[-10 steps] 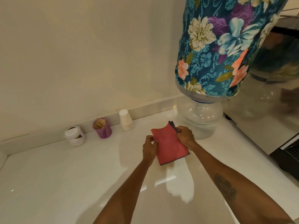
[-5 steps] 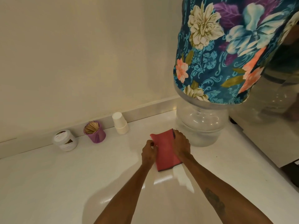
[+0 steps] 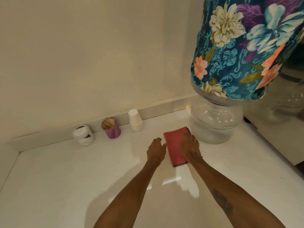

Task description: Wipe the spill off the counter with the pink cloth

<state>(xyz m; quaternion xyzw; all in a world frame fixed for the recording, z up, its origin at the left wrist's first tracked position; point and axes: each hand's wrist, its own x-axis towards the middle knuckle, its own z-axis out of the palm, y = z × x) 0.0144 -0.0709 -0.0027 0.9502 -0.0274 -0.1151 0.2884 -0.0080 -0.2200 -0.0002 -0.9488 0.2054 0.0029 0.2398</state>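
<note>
Glossy white stone counter (image 3: 65, 178) is seen from the head view, with the folded pink cloth (image 3: 174, 145) laid flat just beside a clear water jug (image 3: 215, 124). It is pressed under the flat right hand (image 3: 190, 148); the left hand (image 3: 156, 149) is held open alongside, empty. No spill can be made out, so wiping is judged barely begun.

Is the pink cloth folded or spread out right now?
Folded: the pink cloth lies as a small neat rectangle on the counter under the right hand.
</note>
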